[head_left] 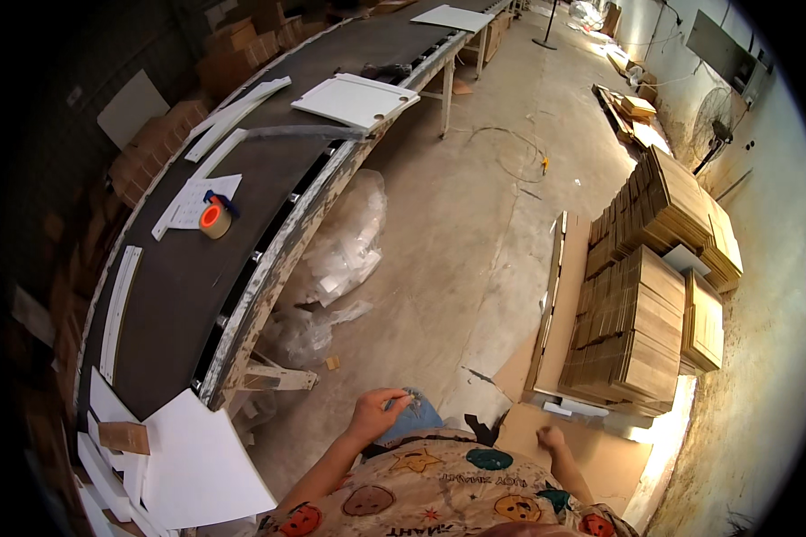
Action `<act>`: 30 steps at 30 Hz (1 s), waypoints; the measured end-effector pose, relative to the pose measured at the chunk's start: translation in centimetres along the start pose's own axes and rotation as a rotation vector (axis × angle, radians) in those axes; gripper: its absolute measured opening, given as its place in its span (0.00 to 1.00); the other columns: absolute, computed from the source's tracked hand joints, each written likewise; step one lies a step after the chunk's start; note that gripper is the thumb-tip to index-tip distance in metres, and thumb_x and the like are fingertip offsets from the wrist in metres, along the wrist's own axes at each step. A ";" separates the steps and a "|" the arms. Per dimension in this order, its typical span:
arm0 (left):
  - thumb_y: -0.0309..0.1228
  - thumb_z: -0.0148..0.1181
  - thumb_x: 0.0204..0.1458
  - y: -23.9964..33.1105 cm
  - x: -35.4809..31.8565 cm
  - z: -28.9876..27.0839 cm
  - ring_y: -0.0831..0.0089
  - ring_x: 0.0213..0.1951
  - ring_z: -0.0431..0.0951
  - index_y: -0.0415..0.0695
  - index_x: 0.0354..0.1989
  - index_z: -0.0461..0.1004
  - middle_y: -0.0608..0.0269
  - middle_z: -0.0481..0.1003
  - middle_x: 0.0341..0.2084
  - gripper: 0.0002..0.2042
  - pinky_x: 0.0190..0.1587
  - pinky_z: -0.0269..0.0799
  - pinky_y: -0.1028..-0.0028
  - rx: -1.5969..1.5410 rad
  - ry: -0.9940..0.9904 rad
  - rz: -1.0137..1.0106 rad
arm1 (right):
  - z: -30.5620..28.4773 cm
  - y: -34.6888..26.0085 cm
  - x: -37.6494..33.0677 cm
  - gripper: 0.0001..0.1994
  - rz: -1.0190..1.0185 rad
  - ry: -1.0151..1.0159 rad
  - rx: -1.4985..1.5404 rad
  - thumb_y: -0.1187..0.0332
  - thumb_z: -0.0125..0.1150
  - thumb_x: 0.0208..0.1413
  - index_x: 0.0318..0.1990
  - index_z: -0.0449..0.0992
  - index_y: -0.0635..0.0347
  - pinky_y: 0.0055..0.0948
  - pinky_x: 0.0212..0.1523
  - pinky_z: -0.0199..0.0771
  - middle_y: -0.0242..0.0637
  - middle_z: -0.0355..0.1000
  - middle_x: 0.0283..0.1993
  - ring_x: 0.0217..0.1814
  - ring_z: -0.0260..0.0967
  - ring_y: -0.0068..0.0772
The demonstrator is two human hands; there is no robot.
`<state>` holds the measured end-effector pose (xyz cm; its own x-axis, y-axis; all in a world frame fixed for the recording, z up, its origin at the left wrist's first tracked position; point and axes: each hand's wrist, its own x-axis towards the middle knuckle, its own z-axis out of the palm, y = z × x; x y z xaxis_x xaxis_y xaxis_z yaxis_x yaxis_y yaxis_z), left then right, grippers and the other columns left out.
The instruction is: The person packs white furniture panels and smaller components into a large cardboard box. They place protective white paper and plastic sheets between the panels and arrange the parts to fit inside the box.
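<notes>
My left hand is above my jeans, near the middle of the lower edge. Its fingers are loosely bent, with a gap to the thumb, and nothing shows between them. Lower right, my right hand hangs over a flat brown cardboard sheet. The fingers of that hand are curled in; whether anything is in them, or whether they touch the cardboard, I cannot make out. Close to its right stand stacks of folded cardboard cartons. A long cardboard piece lies along their left side.
Along the left runs a dark conveyor bearing white panels, strips and a tape roll by a paper sheet. White boards stick out at its near end. Clear plastic wrap lies below it. A fan stands by the right wall.
</notes>
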<state>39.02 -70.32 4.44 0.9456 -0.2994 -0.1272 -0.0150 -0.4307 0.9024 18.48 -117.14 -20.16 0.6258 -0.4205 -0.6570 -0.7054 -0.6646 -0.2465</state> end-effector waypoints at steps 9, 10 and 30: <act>0.35 0.63 0.49 3.4 26.6 1.3 0.70 0.34 0.79 0.41 0.35 0.79 0.58 0.79 0.29 0.11 0.37 0.72 0.74 0.053 0.152 -0.086 | -19.3 -23.4 23.4 0.16 -0.329 0.160 0.338 0.63 0.53 0.55 0.45 0.74 0.67 0.34 0.41 0.73 0.49 0.76 0.37 0.38 0.75 0.39; 0.35 0.63 0.49 3.7 29.8 1.6 0.71 0.34 0.79 0.42 0.35 0.79 0.58 0.80 0.29 0.10 0.37 0.72 0.75 0.035 0.153 -0.102 | -19.2 -23.1 24.6 0.16 -0.298 0.139 0.324 0.61 0.54 0.55 0.44 0.75 0.64 0.35 0.43 0.73 0.49 0.76 0.38 0.40 0.75 0.42; 0.33 0.59 0.53 14.1 92.2 7.2 0.79 0.35 0.75 0.37 0.38 0.78 0.64 0.78 0.31 0.11 0.38 0.70 0.78 -0.259 -0.167 -0.200 | -46.8 -32.4 64.8 0.18 0.320 -0.257 0.239 0.61 0.53 0.53 0.25 0.74 0.72 0.43 0.29 0.73 0.54 0.74 0.27 0.33 0.75 0.46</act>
<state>123.62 -110.11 2.51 0.8550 -0.3756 -0.3575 0.2673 -0.2716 0.9245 97.45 -151.76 -21.37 0.2833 -0.3939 -0.8744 -0.9248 -0.3536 -0.1404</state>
